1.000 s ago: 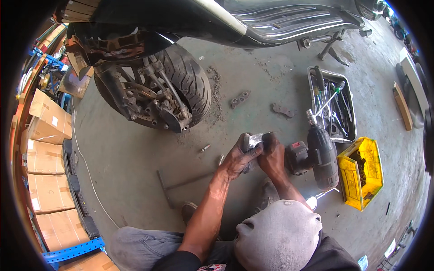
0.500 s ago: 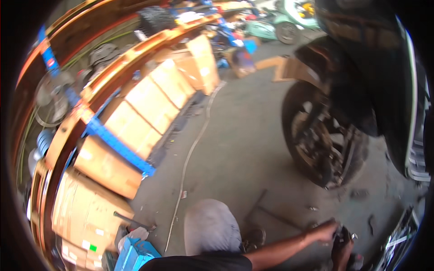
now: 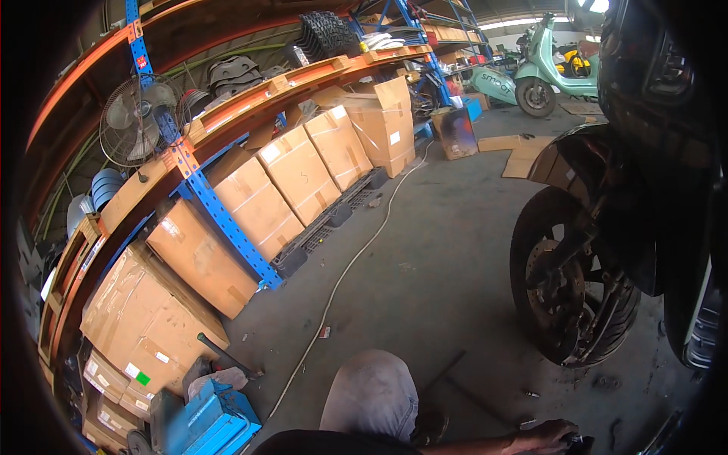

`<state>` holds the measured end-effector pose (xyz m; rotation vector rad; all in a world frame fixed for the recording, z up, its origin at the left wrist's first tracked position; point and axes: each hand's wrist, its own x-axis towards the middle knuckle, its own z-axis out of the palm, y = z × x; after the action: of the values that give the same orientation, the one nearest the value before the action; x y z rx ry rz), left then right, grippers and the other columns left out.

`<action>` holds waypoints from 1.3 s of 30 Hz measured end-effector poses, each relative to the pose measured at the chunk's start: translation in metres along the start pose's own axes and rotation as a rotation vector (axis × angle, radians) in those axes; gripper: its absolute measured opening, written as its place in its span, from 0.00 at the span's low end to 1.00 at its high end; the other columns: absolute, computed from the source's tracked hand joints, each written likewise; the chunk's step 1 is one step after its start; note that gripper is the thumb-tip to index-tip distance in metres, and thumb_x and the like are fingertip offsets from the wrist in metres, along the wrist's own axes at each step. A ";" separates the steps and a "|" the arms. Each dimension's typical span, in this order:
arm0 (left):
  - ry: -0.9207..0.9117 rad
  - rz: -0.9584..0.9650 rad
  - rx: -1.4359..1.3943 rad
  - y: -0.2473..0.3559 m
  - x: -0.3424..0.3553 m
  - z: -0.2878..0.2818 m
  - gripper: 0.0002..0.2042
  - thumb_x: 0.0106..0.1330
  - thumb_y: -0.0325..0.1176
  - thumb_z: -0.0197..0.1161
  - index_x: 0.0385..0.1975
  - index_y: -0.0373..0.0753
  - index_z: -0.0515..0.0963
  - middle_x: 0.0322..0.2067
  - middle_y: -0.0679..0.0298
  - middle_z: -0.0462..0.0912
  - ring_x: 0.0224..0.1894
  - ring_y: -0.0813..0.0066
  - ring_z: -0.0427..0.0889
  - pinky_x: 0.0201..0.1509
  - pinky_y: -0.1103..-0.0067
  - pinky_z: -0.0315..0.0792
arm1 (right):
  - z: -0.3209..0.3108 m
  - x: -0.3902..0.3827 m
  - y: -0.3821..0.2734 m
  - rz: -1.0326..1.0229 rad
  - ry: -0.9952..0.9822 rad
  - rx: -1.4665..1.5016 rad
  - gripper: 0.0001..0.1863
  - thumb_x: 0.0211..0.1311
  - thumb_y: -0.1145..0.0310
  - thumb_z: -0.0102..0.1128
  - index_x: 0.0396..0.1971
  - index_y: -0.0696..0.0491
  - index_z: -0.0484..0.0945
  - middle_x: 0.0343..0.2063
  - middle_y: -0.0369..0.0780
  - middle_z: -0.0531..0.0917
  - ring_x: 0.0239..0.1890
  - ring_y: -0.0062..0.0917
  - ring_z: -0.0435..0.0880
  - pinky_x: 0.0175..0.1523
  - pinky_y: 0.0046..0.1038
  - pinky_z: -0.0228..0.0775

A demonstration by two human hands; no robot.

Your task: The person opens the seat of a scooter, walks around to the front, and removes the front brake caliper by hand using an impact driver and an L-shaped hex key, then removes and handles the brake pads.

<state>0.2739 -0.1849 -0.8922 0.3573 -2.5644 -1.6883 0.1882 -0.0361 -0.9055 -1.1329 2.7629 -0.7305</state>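
My left hand (image 3: 555, 435) is low in the picture, right of my knee, its forearm reaching in from the lower edge. Its fingers are curled at a small dark part with a shiny edge (image 3: 582, 440), whose kind I cannot make out. The lower rim cuts off most of that part. No portion of my right hand shows. Beyond the left hand stands the front wheel (image 3: 532, 227) of a black scooter, with a brake disc (image 3: 547, 265) at its hub.
Cardboard boxes (image 3: 299, 171) line a blue and orange rack (image 3: 227, 220) on the left. A pale cable (image 3: 356, 254) runs along the floor. A blue toolbox (image 3: 216, 421) sits by the near boxes, beside a dark-handled tool (image 3: 227, 355). A mint scooter (image 3: 537, 68) stands far back.
The view has swung left and up, so the black scooter sits farther right. My left hand is lower in the picture, and my right hand, earlier beside it at the dark part, has left view.
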 end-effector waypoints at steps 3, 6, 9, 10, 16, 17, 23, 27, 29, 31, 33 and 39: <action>-0.003 -0.094 -0.071 0.012 0.000 -0.007 0.13 0.53 0.40 0.60 0.31 0.38 0.77 0.30 0.50 0.80 0.35 0.55 0.80 0.38 0.64 0.71 | -0.015 -0.004 -0.023 0.004 0.091 0.321 0.14 0.65 0.59 0.49 0.40 0.53 0.76 0.31 0.53 0.79 0.28 0.53 0.76 0.31 0.47 0.65; 0.031 -0.176 -0.151 0.018 -0.005 -0.012 0.11 0.52 0.39 0.58 0.28 0.37 0.77 0.28 0.48 0.80 0.34 0.54 0.80 0.38 0.64 0.71 | -0.036 -0.007 -0.058 0.048 0.073 0.299 0.13 0.64 0.60 0.49 0.40 0.52 0.76 0.29 0.55 0.78 0.27 0.56 0.74 0.31 0.48 0.65; 0.077 -0.300 -0.247 0.023 -0.015 -0.018 0.11 0.52 0.37 0.56 0.24 0.35 0.76 0.26 0.46 0.80 0.32 0.52 0.80 0.38 0.64 0.70 | -0.033 -0.016 -0.060 0.022 0.017 0.313 0.13 0.63 0.62 0.50 0.41 0.54 0.76 0.24 0.55 0.77 0.23 0.56 0.72 0.28 0.48 0.63; 0.109 -0.351 -0.275 0.025 -0.019 -0.022 0.11 0.52 0.37 0.56 0.23 0.34 0.76 0.25 0.46 0.80 0.32 0.52 0.80 0.38 0.64 0.70 | -0.031 -0.017 -0.062 0.043 -0.032 0.306 0.14 0.63 0.62 0.50 0.41 0.54 0.76 0.22 0.56 0.76 0.23 0.56 0.71 0.28 0.48 0.63; 0.384 -0.509 -0.617 -0.009 0.002 -0.060 0.15 0.64 0.41 0.48 0.27 0.38 0.77 0.25 0.60 0.77 0.27 0.68 0.74 0.36 0.70 0.70 | 0.018 -0.030 -0.003 0.154 -0.214 1.014 0.17 0.58 0.69 0.49 0.44 0.63 0.74 0.35 0.53 0.81 0.38 0.41 0.82 0.41 0.35 0.72; 0.537 -0.499 -0.866 -0.020 -0.007 -0.075 0.13 0.63 0.40 0.49 0.28 0.39 0.76 0.24 0.61 0.76 0.27 0.69 0.74 0.36 0.71 0.71 | 0.025 -0.037 -0.014 -0.070 -0.129 0.503 0.16 0.56 0.69 0.51 0.42 0.63 0.76 0.32 0.55 0.81 0.37 0.41 0.82 0.41 0.35 0.72; 0.449 -0.535 -1.511 -0.034 -0.038 -0.131 0.07 0.62 0.32 0.55 0.37 0.38 0.72 0.30 0.62 0.76 0.27 0.66 0.78 0.32 0.67 0.75 | -0.045 -0.066 -0.088 0.060 -0.492 0.183 0.19 0.50 0.72 0.58 0.45 0.46 0.77 0.51 0.49 0.70 0.50 0.48 0.73 0.53 0.40 0.69; 0.104 -0.405 -1.339 0.001 -0.023 -0.104 0.17 0.62 0.25 0.57 0.52 0.33 0.70 0.45 0.54 0.79 0.48 0.55 0.80 0.51 0.61 0.76 | -0.047 -0.068 -0.060 0.017 -0.576 0.356 0.22 0.48 0.73 0.60 0.48 0.51 0.76 0.38 0.48 0.80 0.45 0.43 0.80 0.51 0.39 0.71; 0.026 -0.370 -1.243 0.011 -0.024 -0.097 0.19 0.63 0.26 0.57 0.55 0.33 0.68 0.47 0.53 0.78 0.48 0.55 0.80 0.51 0.61 0.76 | -0.056 -0.061 -0.056 -0.020 -0.541 0.404 0.23 0.51 0.72 0.61 0.50 0.53 0.74 0.38 0.47 0.82 0.44 0.39 0.82 0.49 0.36 0.73; 0.023 -0.379 -1.165 0.024 -0.036 -0.099 0.20 0.62 0.27 0.60 0.55 0.33 0.69 0.48 0.52 0.78 0.46 0.58 0.81 0.50 0.64 0.77 | -0.062 -0.040 -0.078 0.131 -0.436 0.606 0.24 0.53 0.72 0.62 0.52 0.55 0.73 0.40 0.47 0.82 0.42 0.35 0.84 0.47 0.33 0.75; 0.013 -0.404 -1.152 0.023 -0.037 -0.087 0.19 0.61 0.29 0.63 0.52 0.33 0.72 0.45 0.54 0.80 0.45 0.60 0.81 0.49 0.66 0.78 | -0.069 -0.019 -0.104 0.262 -0.283 0.722 0.23 0.55 0.70 0.62 0.53 0.55 0.72 0.41 0.48 0.82 0.40 0.33 0.85 0.45 0.31 0.76; 0.021 -0.570 -1.051 0.027 -0.030 -0.069 0.13 0.61 0.34 0.65 0.43 0.37 0.77 0.38 0.60 0.82 0.38 0.67 0.82 0.39 0.72 0.78 | -0.035 -0.003 -0.075 0.368 -0.339 0.863 0.19 0.59 0.71 0.60 0.50 0.58 0.72 0.37 0.47 0.83 0.36 0.34 0.85 0.39 0.32 0.75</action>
<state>0.3098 -0.2302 -0.8373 1.0156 -1.2550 -2.8346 0.2303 -0.0664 -0.8412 -0.4870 1.9245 -1.3197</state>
